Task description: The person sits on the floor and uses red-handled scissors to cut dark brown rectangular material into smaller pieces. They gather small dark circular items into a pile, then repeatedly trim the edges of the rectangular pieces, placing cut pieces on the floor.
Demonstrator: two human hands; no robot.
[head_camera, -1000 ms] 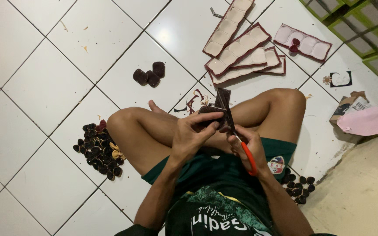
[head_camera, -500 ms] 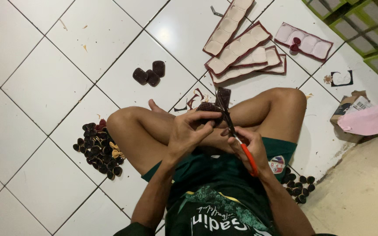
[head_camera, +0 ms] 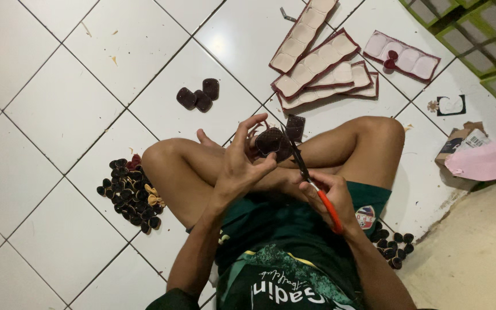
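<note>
White glossy floor tiles [head_camera: 58, 109], green slatted frame [head_camera: 477, 40] beyond

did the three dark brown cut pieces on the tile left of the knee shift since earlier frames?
No. The three dark brown cut pieces lie in the same white floor tile.

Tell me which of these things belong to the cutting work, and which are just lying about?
In the work:
left hand holding dark cut-out piece
right hand holding scissors
pile of dark pieces
cut-out strips

Lying about:
pink paper
small cardboard box

Dark maroon cut-out piece [head_camera: 270, 141] (rounded) against orange-handled scissors [head_camera: 311, 181], above crossed legs.
</note>
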